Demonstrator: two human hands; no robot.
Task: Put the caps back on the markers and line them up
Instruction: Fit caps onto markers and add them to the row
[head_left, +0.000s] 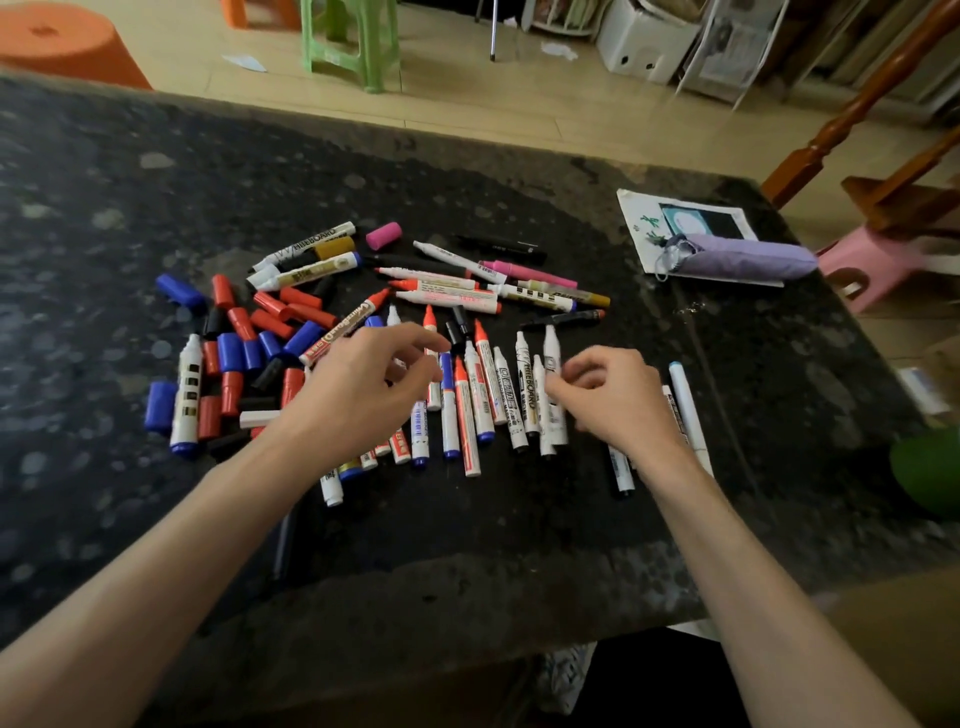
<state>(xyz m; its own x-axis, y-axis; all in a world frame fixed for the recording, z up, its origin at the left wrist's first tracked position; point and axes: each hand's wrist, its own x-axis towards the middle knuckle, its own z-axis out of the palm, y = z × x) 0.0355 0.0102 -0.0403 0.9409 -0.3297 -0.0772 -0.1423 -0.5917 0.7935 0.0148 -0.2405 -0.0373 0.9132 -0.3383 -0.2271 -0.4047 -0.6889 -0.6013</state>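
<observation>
My left hand (363, 387) hovers, fingers loosely spread, over the uncapped markers (485, 400) mid-tabletop (156, 208). My right hand (610, 395) curls against a white marker (551, 358); I can't tell whether it is pinching it. Loose caps (231, 352) lie at nine o'clock.

Uncapped markers (483, 400) lie in a rough row on the table (156, 182), with caps (244, 338) heaped toward its left edge. The left hand (363, 387) hovers spread over the row; the right hand (618, 397) curls at its right end.
</observation>
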